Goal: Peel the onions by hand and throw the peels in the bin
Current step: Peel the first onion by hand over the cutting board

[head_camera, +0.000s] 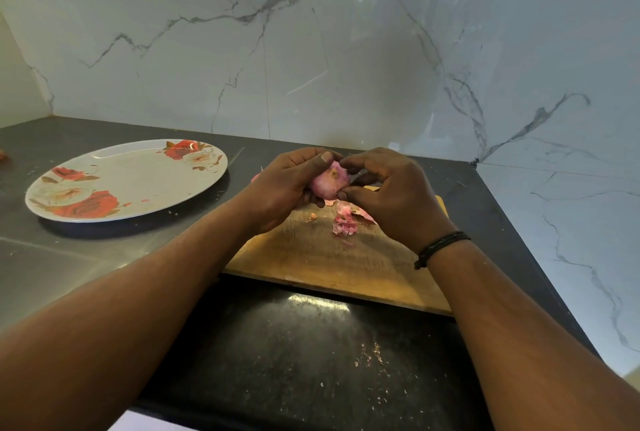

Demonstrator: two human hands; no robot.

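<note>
Soft daylight glares off the marble wall (381, 32), edges bow outward, and the periphery seems slightly blurred.

Floral plate (126, 181), wooden board (332, 264)

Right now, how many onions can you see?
1. The onion is held in both hands above the cutting board. Something pink peeks out behind the left hand; it may be another.
</note>
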